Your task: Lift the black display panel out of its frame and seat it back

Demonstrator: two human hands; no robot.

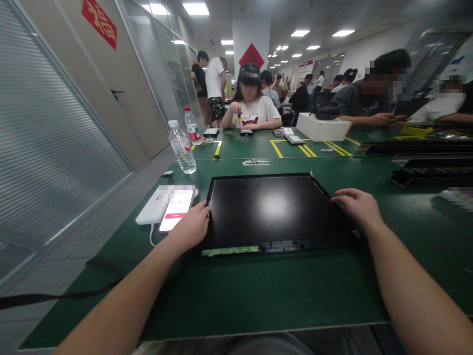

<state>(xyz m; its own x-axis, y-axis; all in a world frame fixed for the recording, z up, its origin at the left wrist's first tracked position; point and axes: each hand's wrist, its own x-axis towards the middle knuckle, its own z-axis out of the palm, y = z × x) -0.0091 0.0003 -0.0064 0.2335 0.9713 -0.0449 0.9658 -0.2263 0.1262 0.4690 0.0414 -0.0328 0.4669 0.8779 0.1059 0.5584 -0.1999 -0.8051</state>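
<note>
A black flat display panel (pixel 269 209) lies face up on the green table (pixel 258 296), with a thin green circuit strip (pixel 229 251) along its near edge. My left hand (pixel 190 228) grips the panel's left edge, fingers curled over it. My right hand (pixel 356 204) rests on the panel's right edge with fingers stretched along it, gripping the side.
A lit phone (pixel 176 209) and a white power bank (pixel 153 211) lie left of the panel, with two water bottles (pixel 182 147) beyond. A white box (pixel 321 127) and black trays (pixel 432 170) sit to the right. Several people sit across the table; one faces me (pixel 252 106).
</note>
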